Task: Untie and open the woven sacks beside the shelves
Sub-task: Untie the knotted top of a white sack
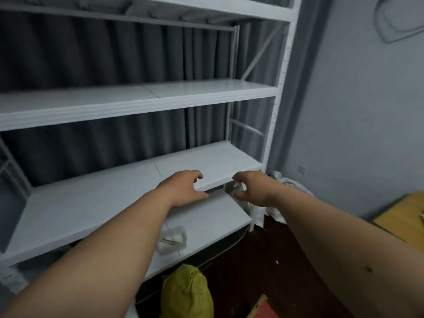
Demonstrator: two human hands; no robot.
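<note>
Two sacks in view: a white woven sack [284, 182] on the floor at the right end of the white shelves [142, 104], and a yellow-green sack [185, 292] on the dark floor [263, 260] below the lowest shelf. Right hand [254, 189] reaches toward the white sack, fingers curled; whether its grip holds the fabric cannot be told. Left hand [183, 189] hovers over the shelf edge, grip loose and holding nothing. Small clear bag [172, 239] lies on the lower shelf; grey curtain [91, 53] hangs behind.

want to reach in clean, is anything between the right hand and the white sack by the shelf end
Nothing visible. The right hand is already at the white sack, past the shelf corner; contact is unclear.
</note>
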